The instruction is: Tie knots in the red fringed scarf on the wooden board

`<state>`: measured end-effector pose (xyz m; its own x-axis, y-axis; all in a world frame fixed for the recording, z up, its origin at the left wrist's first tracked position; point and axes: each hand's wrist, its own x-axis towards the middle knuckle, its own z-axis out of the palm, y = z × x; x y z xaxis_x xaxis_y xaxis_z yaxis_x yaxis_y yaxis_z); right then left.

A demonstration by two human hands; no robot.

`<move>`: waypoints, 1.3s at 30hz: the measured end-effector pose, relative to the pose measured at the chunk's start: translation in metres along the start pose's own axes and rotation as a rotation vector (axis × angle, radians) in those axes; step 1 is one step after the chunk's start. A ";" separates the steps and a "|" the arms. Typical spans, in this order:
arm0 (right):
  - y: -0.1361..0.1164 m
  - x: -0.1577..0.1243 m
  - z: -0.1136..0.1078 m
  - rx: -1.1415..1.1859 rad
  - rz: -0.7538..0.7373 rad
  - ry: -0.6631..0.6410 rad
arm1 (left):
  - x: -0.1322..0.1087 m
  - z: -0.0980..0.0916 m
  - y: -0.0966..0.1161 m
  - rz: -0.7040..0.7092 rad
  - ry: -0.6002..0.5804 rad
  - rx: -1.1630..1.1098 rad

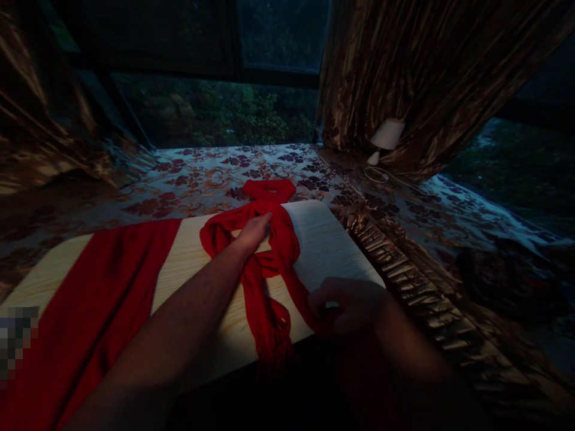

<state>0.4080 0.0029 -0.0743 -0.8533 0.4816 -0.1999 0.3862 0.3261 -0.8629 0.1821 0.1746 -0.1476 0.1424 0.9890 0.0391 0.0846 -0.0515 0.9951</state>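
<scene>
A red scarf (284,239) lies looped on a wooden board (211,299), with a fringed end hanging toward me over the near part. My left hand (255,232) reaches into the loop and grips the scarf at its far top; the thumb shows, while the other fingers are mostly hidden by cloth. Lower right, my right hand (348,302) has its fingers curled around the other tail of the scarf, close to the board's near right edge. Deep shadow darkens that hand.
A wide red cloth (128,269) drapes across the board's left part. Beyond the far edge, a folded red piece (269,196) rests on floral fabric (202,170). A small white lamp (389,134) with a cord stands back right, beside long curtains (368,66).
</scene>
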 end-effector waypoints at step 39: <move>0.110 0.174 -0.092 0.489 0.050 1.517 | -0.057 -0.143 -0.025 0.142 0.671 -0.077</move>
<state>0.3346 0.1971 -0.1611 0.3958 0.9080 0.1376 0.0026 0.1487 -0.9889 0.0310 0.1394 -0.1618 -0.4962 0.8465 0.1929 0.0362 -0.2019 0.9787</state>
